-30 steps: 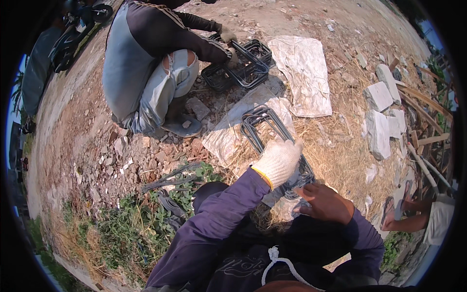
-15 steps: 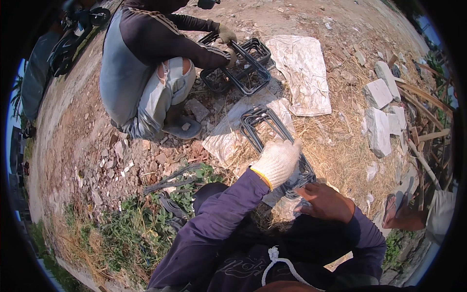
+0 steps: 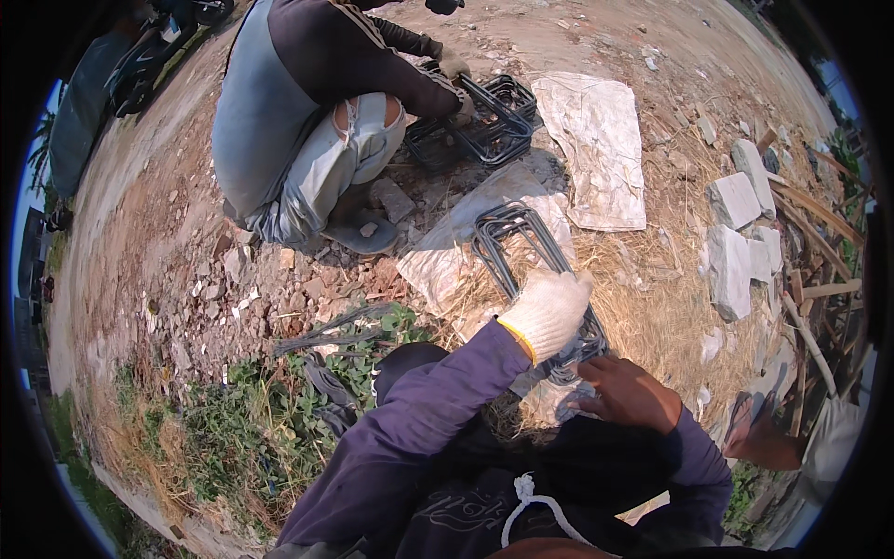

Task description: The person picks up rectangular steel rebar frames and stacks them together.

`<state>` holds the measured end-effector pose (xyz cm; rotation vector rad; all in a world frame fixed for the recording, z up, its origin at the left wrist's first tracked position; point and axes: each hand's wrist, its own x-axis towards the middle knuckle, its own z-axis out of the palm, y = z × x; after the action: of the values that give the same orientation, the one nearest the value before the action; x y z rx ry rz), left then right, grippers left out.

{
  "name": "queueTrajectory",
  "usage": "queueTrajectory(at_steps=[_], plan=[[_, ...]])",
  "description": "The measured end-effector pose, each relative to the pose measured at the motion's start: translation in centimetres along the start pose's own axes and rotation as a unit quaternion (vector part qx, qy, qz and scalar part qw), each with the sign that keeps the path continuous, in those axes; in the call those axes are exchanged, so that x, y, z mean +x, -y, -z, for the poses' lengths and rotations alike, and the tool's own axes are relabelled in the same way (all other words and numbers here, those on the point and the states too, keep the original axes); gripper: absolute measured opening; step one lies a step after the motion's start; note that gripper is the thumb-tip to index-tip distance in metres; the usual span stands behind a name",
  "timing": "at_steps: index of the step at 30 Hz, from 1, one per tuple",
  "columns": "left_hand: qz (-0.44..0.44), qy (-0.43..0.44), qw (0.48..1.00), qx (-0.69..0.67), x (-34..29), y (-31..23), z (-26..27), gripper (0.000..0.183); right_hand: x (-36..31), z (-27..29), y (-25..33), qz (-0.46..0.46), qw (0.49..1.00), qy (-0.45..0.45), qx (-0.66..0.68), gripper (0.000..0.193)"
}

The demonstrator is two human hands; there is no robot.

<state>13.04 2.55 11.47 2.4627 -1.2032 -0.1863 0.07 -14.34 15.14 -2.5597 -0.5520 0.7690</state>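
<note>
A stack of dark rectangular steel stirrups (image 3: 515, 230), bent from rod, slopes away in front of me. My left hand (image 3: 548, 307), in a white knitted glove with a yellow cuff edge, is closed over the stack from above; its fingertips are partly hidden. Bare, my right hand (image 3: 631, 391) is at the near end of the stirrups. Its thumb and fingers are apart, and whether the fingertips touch the steel is hard to see. Beneath the stack lies a pale woven sack (image 3: 438, 250), with straw around it.
At the far left a crouching person (image 3: 289, 121) in gloves handles another pile of stirrups (image 3: 503, 121). A second flattened sack (image 3: 596, 149) lies beyond. White blocks (image 3: 729, 270) and wooden poles (image 3: 815, 214) are on the right, near another person's foot (image 3: 740, 424). Dark rods (image 3: 340, 326) lie by weeds.
The whole view has shifted slightly, so the scene sits a little further right. My hands keep about the same places on and by the stirrups. The other person's gloved hands remain at their pile.
</note>
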Motion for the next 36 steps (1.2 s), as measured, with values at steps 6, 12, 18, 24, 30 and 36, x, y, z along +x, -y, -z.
queueTrajectory(at_steps=[6,12,18,24,30,36], plan=[[-0.016,0.014,1.0,-0.023,0.3,0.3,-0.5,0.038,0.1,0.9,1.0,-0.01,0.999,-0.017,0.035,0.048],[-0.01,0.006,0.999,-0.033,0.5,0.5,-1.0,0.034,0.2,0.8,0.9,-0.012,0.999,-0.02,0.032,0.049],[-0.003,0.015,0.999,-0.046,0.5,0.0,-0.2,0.035,0.3,0.6,0.8,-0.015,0.999,-0.015,0.028,0.049],[-0.001,0.047,0.997,-0.054,0.6,-0.4,0.3,0.038,0.4,0.5,0.8,-0.023,0.999,-0.007,0.026,0.051],[0.004,0.042,0.998,-0.05,0.5,-0.5,0.3,0.04,0.4,0.5,0.8,-0.022,1.0,-0.004,0.022,0.053],[0.004,0.045,0.998,-0.052,0.5,-0.2,0.0,0.041,0.3,0.3,0.8,-0.018,1.0,-0.014,0.019,0.052]])
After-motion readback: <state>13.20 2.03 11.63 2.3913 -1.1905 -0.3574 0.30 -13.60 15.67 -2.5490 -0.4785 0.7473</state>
